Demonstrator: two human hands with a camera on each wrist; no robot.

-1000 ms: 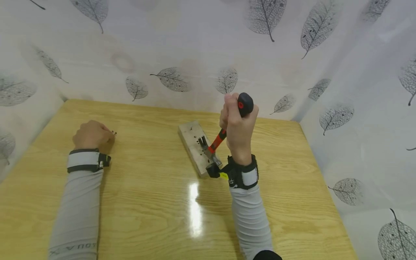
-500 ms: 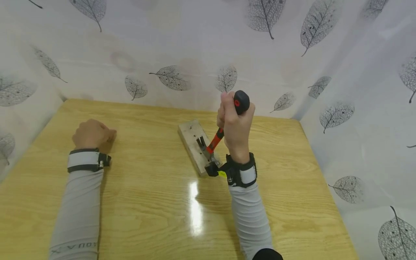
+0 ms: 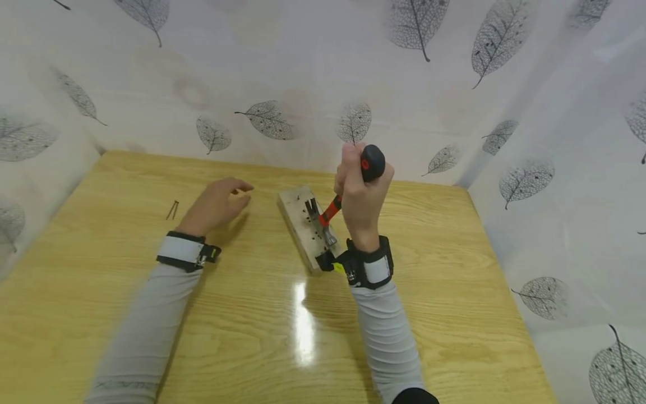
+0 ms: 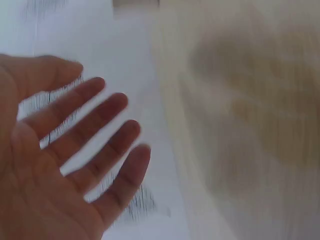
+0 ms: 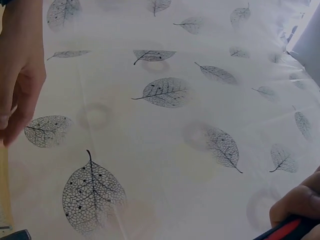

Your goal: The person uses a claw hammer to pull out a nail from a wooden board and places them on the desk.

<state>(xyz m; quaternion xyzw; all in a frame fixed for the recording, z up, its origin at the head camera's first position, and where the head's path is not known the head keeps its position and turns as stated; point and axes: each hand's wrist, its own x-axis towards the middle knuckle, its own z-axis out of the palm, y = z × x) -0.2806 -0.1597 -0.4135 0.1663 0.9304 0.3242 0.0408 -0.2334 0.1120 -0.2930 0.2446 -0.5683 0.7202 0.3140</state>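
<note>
My right hand point(image 3: 365, 196) grips a claw hammer point(image 3: 330, 212) by its red and black handle, the black butt end up. The hammer's head lies over a pale wooden block point(image 3: 298, 224), hiding part of its top; whether it touches, I cannot tell. Several small dark nails or holes dot the block. Left of the block, my left hand point(image 3: 217, 205) is over the table, its fingers pointing towards the block. In the left wrist view that hand point(image 4: 65, 145) has its fingers spread and holds nothing. Two nails point(image 3: 172, 210) lie on the table to its left.
The yellow wood-grain table point(image 3: 242, 314) carries all of this. A white curtain point(image 3: 303, 62) printed with grey leaves stands behind it and along both sides. Each wrist wears a strapped camera band point(image 3: 181, 251).
My left hand has moved right from the table's left side towards the block, uncovering two nails. My right hand and the hammer have shifted slightly; the hammer head sits a little farther up the block.
</note>
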